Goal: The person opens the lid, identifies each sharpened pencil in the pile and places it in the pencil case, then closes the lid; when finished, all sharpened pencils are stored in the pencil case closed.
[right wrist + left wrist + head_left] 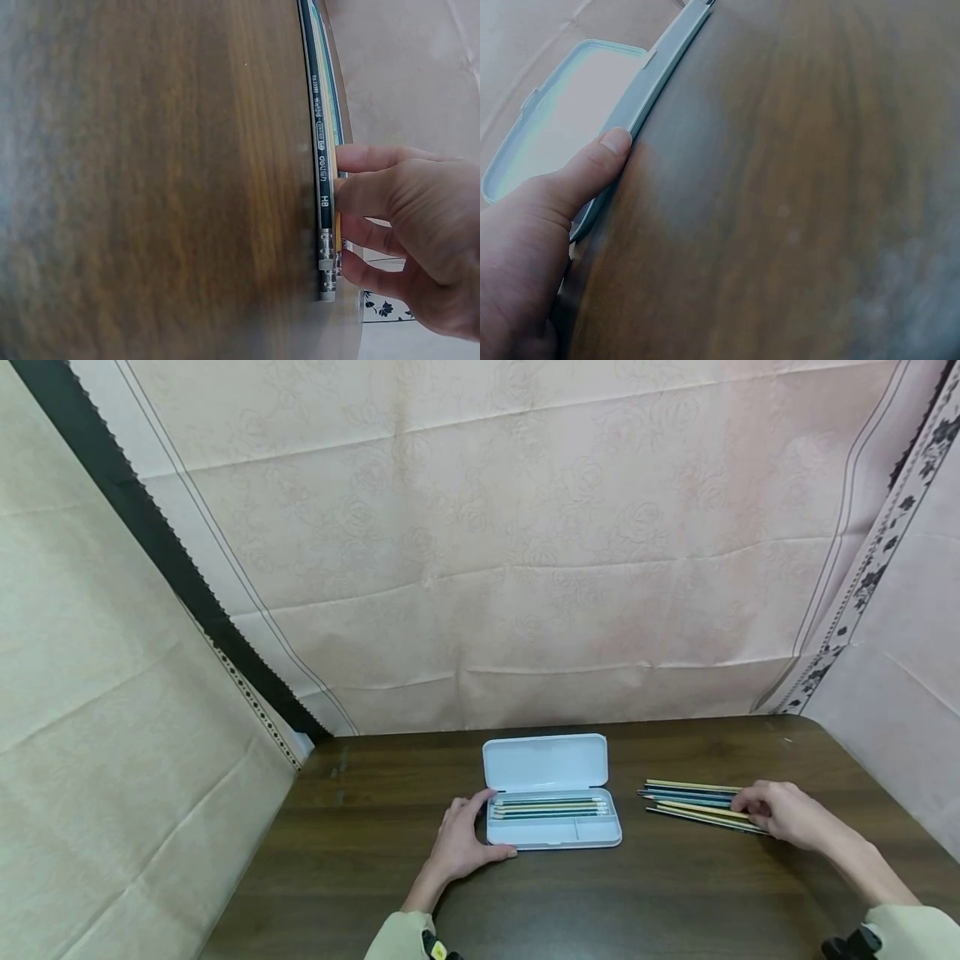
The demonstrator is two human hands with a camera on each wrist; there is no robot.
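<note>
A light blue pencil case (pixel 555 837) lies with its lid (pixel 545 762) raised; several pencils (pixel 551 808) rest in its long back compartment. My left hand (pixel 459 843) grips the case's left end, thumb along the front edge and a finger at the back corner. In the left wrist view the thumb (pixel 592 169) presses the case's side. To the right of the case, loose green, blue and yellow pencils (pixel 686 802) lie side by side. My right hand (pixel 783 814) pinches a yellow pencil (pixel 337 225) near its eraser end, behind a dark green HB pencil (pixel 322 165).
The pencils and case lie on a dark wooden table (pixel 360 877). A pale patterned cloth (pixel 525 568) hangs behind the table, with further cloth panels at the left (pixel 135 760) and right (pixel 900 693). Small covers divide the case's front part.
</note>
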